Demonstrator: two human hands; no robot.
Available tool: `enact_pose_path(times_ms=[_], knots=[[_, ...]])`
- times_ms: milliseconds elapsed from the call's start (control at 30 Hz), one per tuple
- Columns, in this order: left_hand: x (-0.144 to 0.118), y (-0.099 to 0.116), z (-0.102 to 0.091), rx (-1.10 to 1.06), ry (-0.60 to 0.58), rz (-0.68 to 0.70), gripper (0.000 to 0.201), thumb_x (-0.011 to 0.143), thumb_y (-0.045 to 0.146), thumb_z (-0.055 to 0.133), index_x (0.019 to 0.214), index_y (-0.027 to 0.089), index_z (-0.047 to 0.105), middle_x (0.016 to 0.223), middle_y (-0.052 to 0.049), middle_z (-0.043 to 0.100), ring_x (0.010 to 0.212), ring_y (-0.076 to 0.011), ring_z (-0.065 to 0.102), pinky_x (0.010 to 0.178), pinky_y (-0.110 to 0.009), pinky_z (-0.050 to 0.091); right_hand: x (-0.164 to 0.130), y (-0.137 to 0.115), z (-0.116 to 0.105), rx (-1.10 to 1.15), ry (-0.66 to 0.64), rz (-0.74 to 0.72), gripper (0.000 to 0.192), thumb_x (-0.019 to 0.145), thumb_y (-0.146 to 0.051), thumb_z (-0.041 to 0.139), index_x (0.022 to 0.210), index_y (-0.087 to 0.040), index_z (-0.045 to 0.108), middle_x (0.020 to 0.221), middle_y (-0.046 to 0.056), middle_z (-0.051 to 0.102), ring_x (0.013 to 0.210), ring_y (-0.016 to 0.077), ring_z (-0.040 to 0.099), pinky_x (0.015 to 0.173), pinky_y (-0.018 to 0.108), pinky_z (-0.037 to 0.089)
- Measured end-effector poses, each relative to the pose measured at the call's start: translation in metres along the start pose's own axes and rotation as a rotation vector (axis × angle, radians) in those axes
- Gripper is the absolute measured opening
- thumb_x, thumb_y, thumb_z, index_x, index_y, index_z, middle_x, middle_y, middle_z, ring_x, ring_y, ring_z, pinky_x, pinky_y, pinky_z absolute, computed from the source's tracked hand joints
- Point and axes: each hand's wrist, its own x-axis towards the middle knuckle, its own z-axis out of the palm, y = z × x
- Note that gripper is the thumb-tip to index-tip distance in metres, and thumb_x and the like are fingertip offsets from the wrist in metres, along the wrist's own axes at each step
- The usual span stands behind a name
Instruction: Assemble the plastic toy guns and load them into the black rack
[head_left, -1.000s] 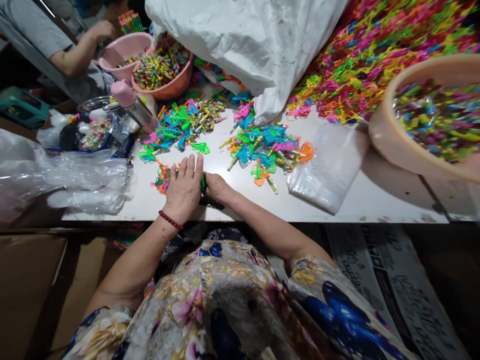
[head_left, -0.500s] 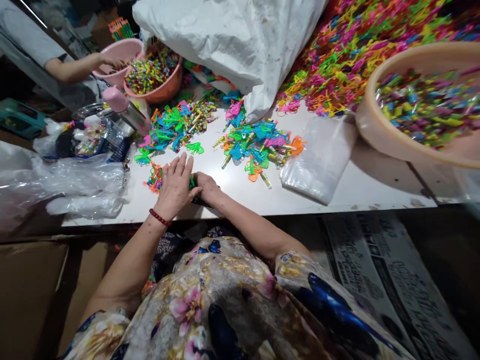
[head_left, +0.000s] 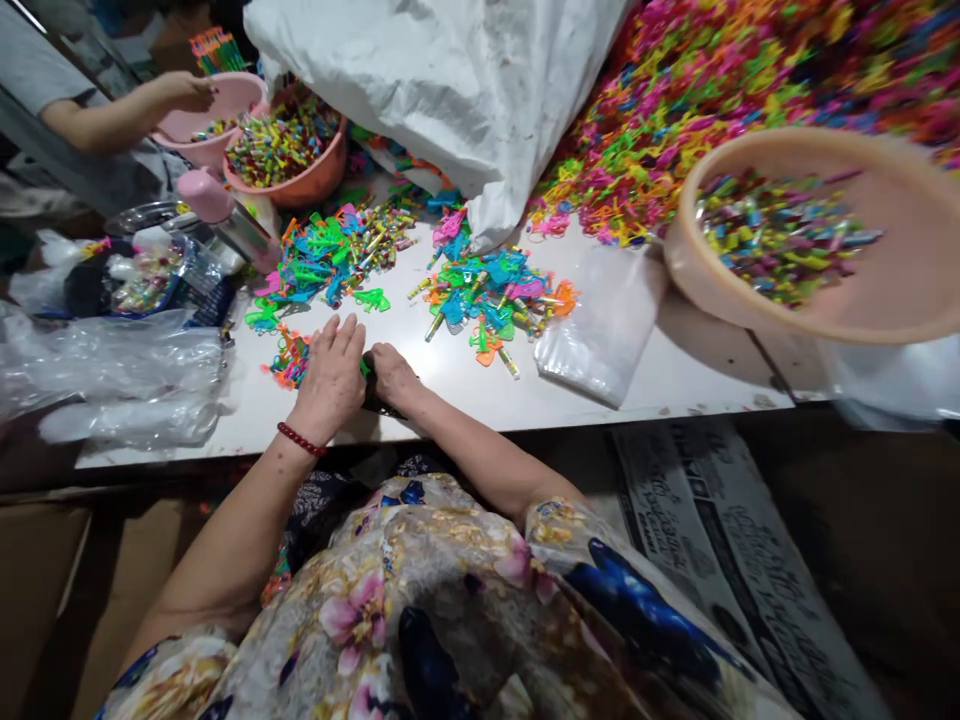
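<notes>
My left hand (head_left: pixel 332 372), with a red bead bracelet (head_left: pixel 301 440) at the wrist, lies near the front of the white table (head_left: pixel 480 400), fingers stretched out. Close against its right side is my right hand (head_left: pixel 394 378), its fingers curled in. What they hold is hidden. Between the hands a bit of green plastic (head_left: pixel 365 367) shows, and something dark (head_left: pixel 385 409) lies below them. A small heap of orange, pink and green plastic pieces (head_left: pixel 286 358) sits just left of my left hand. Beyond are piles of plastic toy pieces (head_left: pixel 319 250) and clear-wrapped sticks (head_left: pixel 386 235).
Clear plastic bags (head_left: pixel 600 325) lie right of a mixed pile (head_left: pixel 487 290). A large peach basin (head_left: pixel 787 310) stands at the right, a white sack (head_left: pixel 450 90) at the back. Another person's arm (head_left: pixel 120 115) reaches to a pink basin (head_left: pixel 169 130). Crumpled plastic (head_left: pixel 120 365) lies left.
The view has shifted, so most things sit further left. A hand at the large basin's right is out of view. The other person's hand has risen at the pink basin. My hands keep their pose.
</notes>
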Motion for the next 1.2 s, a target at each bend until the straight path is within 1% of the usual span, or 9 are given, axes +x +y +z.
enact_pose_path(times_ms=[100,200,367,500,700,833,967,1067,1200], knots=[[0.001,-0.003,-0.002,-0.004,-0.003,0.012,0.072,0.082,0.015,0.051,0.153,0.018,0.037,0.156,-0.017,0.041,0.151,-0.0376,0.025,0.119,-0.066,0.025,-0.007,0.001,-0.012,0.033,0.006,-0.025,0.025,0.090,-0.008,0.052,0.111,-0.013,0.065,0.109,0.011,0.060,0.104,0.0220,0.052,0.094,0.031,0.044],[0.001,-0.002,-0.005,0.008,-0.010,0.027,0.057,0.085,0.019,0.055,0.142,0.020,0.051,0.154,-0.017,0.044,0.150,-0.0389,0.027,0.118,-0.066,0.027,-0.037,0.017,-0.042,0.015,0.136,0.005,0.029,0.094,-0.014,0.052,0.121,-0.015,0.061,0.116,0.013,0.058,0.110,0.0231,0.053,0.098,0.034,0.045],[0.000,0.000,-0.010,0.007,-0.007,0.023,0.037,0.092,0.039,0.057,0.121,0.016,0.065,0.157,-0.017,0.039,0.149,-0.0405,0.028,0.117,-0.065,0.029,-0.107,0.066,-0.105,-0.308,0.336,0.383,0.023,0.097,-0.023,0.050,0.112,-0.012,0.064,0.114,0.018,0.056,0.099,0.0272,0.055,0.088,0.038,0.047],[0.002,-0.003,-0.025,-0.009,-0.074,0.103,0.036,0.094,0.046,0.056,0.116,0.021,0.069,0.161,-0.012,0.035,0.150,-0.0413,0.025,0.117,-0.070,0.023,-0.137,0.085,-0.122,-0.469,0.257,0.524,0.023,0.098,-0.027,0.050,0.103,-0.012,0.066,0.109,0.017,0.057,0.091,0.0259,0.056,0.080,0.036,0.044],[0.005,-0.022,-0.038,0.016,-0.184,0.414,0.032,0.098,0.039,0.048,0.115,0.024,0.071,0.138,-0.005,0.063,0.149,-0.0314,0.033,0.122,-0.067,0.004,-0.132,0.070,-0.111,-0.377,0.248,0.558,0.022,0.098,-0.025,0.046,0.103,-0.014,0.064,0.100,0.016,0.064,0.086,0.0248,0.059,0.073,0.034,0.041],[0.007,-0.030,-0.026,-0.004,-0.150,0.353,0.036,0.099,0.039,0.043,0.109,0.023,0.073,0.129,-0.006,0.068,0.145,-0.0302,0.037,0.124,-0.063,0.009,-0.118,0.053,-0.101,0.010,0.294,0.490,0.022,0.092,-0.027,0.053,0.108,-0.017,0.063,0.094,0.009,0.068,0.081,0.0211,0.061,0.075,0.032,0.044],[0.011,-0.023,-0.020,-0.032,-0.121,0.274,0.039,0.101,0.039,0.040,0.103,0.022,0.075,0.122,-0.007,0.071,0.142,-0.0302,0.040,0.124,-0.063,0.009,-0.099,0.027,-0.080,0.351,0.271,0.382,0.021,0.086,-0.040,0.061,0.090,-0.019,0.064,0.079,0.002,0.065,0.070,0.0166,0.057,0.068,0.028,0.045],[0.016,-0.016,-0.019,-0.057,-0.109,0.206,0.042,0.102,0.036,0.036,0.101,0.022,0.075,0.118,-0.006,0.072,0.141,-0.0299,0.040,0.123,-0.064,0.009,-0.086,0.005,-0.058,0.484,0.196,0.396,0.027,0.085,-0.046,0.062,0.088,-0.019,0.062,0.070,-0.001,0.062,0.064,0.0153,0.056,0.065,0.027,0.045],[0.021,-0.012,-0.019,-0.078,-0.115,0.159,0.048,0.104,0.035,0.029,0.102,0.019,0.074,0.115,-0.007,0.072,0.141,-0.0299,0.040,0.123,-0.063,0.007,-0.069,-0.013,-0.030,0.439,0.110,0.345,0.021,0.089,-0.037,0.055,0.089,-0.019,0.064,0.080,0.003,0.067,0.075,0.0177,0.062,0.074,0.030,0.048]])
